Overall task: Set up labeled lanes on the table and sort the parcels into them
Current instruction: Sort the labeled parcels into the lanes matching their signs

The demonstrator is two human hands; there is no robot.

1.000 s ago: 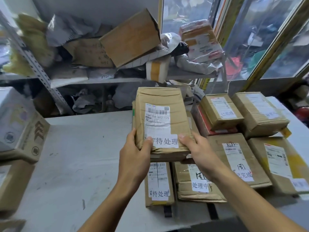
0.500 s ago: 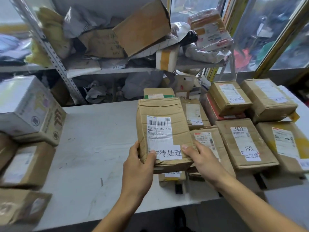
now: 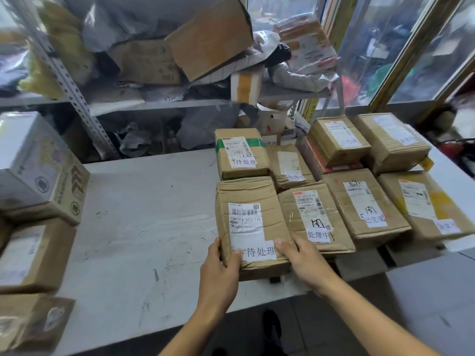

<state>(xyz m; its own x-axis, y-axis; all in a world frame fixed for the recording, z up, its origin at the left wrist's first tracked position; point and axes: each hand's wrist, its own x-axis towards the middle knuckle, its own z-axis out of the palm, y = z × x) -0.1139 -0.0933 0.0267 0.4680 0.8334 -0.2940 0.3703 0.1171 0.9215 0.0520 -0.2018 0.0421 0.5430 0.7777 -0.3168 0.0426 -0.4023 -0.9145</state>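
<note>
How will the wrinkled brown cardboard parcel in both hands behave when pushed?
The wrinkled brown cardboard parcel probably dents easily, as its creased skin suggests. Flat and wide, it should slide, not tip or roll. Both hands hold its near edge.

This is a parcel depot or courier pickup point. A grey worktop carries rows of taped brown cardboard parcels, each with a printed barcode shipping label and a handwritten white sticker in Chinese. Behind it, slotted metal shelving is crammed with boxes and grey plastic mailer bags. More cartons stack at the left, and glazed shopfront windows stand at the right.
</note>
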